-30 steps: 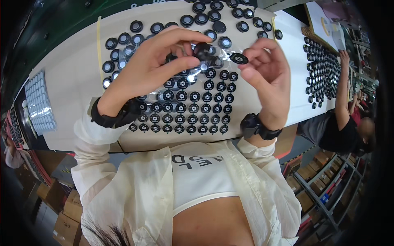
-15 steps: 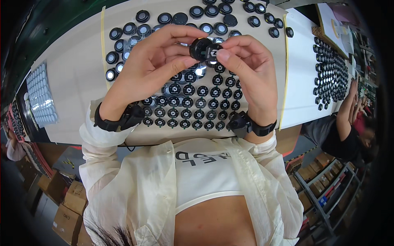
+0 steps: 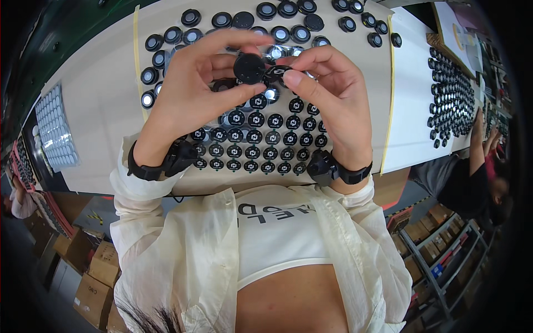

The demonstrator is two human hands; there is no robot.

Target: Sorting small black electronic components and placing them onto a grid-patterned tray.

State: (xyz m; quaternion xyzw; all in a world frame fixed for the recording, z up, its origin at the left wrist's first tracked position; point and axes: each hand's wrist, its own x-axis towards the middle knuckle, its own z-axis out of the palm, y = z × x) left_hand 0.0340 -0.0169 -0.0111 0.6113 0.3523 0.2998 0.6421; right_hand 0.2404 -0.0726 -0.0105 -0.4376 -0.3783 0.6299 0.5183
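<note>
Above the table, my left hand (image 3: pixel 191 91) grips a round black puck-shaped part (image 3: pixel 249 68) between thumb and fingers, its flat dark face turned towards me. My right hand (image 3: pixel 336 89) pinches a small black disc with a white mark (image 3: pixel 278 72) by its right side, thumb on top. That disc is tilted and sits right beside the puck's edge; whether they touch I cannot tell. Below both hands lie rows of similar black discs with white marks (image 3: pixel 254 136), with small green tabs at their edges. Clear plastic sheeting (image 3: pixel 223 120) partly lies among them.
Black pucks with pale centres (image 3: pixel 266 10) stand scattered across the far side of the table (image 3: pixel 105 83). At the left lies a sheet of pale round pieces (image 3: pixel 55 127). Many more pucks (image 3: pixel 452 100) cover the white surface at right, near another person (image 3: pixel 461 177). Cardboard boxes (image 3: pixel 91 299) stand lower left.
The black puck has turned so its flat face shows and has moved slightly left. The marked disc has tilted and shifted a little left with my right hand.
</note>
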